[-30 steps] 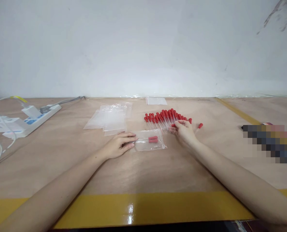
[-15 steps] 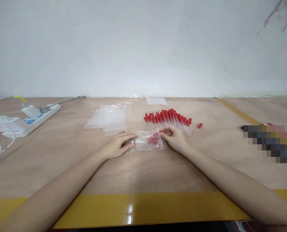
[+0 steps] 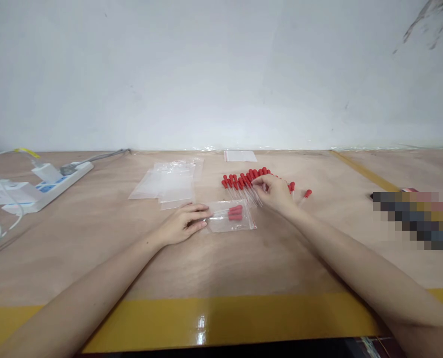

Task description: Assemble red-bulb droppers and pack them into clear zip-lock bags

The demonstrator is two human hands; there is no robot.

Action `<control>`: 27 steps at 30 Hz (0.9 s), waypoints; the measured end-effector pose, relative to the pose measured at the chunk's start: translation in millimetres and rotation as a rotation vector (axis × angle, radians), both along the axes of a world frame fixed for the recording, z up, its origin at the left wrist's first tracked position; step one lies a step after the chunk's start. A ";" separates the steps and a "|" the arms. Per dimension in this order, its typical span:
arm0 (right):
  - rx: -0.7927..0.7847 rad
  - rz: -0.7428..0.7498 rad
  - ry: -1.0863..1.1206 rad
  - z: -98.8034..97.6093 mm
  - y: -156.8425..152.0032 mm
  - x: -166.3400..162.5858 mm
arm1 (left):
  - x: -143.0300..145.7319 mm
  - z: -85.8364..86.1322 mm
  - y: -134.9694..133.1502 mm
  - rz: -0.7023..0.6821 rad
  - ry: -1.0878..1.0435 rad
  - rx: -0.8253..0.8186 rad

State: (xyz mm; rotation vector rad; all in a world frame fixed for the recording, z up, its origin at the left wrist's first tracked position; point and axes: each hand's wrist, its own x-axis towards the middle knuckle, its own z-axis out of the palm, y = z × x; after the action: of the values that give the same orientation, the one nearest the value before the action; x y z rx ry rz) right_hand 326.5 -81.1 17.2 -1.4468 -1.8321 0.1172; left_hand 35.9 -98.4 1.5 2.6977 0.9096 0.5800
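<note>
A clear zip bag (image 3: 221, 223) lies flat in front of me, holding several droppers with red bulbs (image 3: 235, 217). My left hand (image 3: 186, 222) rests at the bag's left end, thumb and fingers apart and the fingertips touching the plastic. Just beyond the bag, a fanned pile of red-bulbed droppers (image 3: 240, 183) covers part of the table. Over the right part of this pile is my right hand (image 3: 274, 193), fingers bent and slightly apart among the bulbs; it hides several droppers. One dropper (image 3: 308, 193) lies apart to the right.
Flat clear bags (image 3: 172, 181) overlap on the left of the pile. A white-looking bag (image 3: 241, 156) lies near the wall. At far left stands a power strip (image 3: 53, 189) with plugs and cables. A blurred-out object (image 3: 411, 214) sits at right. Yellow tape (image 3: 162, 323) runs along the front edge.
My right hand has left the bag's mouth and moved up and right onto the dropper pile. The dropper it held now lies inside the bag. My left hand stays put.
</note>
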 end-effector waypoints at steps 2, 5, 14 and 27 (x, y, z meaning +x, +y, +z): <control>0.006 -0.083 -0.139 6.9 22.8 0.1 | 0.2 0.1 0.0 -0.008 0.004 -0.002; -0.004 -0.197 -0.340 10.4 52.8 -4.2 | 0.6 0.4 -0.3 -0.008 0.009 -0.005; -0.206 -0.227 -0.173 10.1 90.1 -1.1 | -0.4 -2.5 2.0 -0.008 0.004 -0.013; -0.121 -0.062 0.843 -3.7 5.7 45.7 | -0.6 -2.5 1.9 -0.018 0.013 0.009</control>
State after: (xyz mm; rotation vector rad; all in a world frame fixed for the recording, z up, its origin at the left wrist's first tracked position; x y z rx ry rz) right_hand 372.2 -75.4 13.6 -1.2519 -1.0972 0.7023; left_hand 35.3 -96.5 -1.0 2.7185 0.8867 0.5646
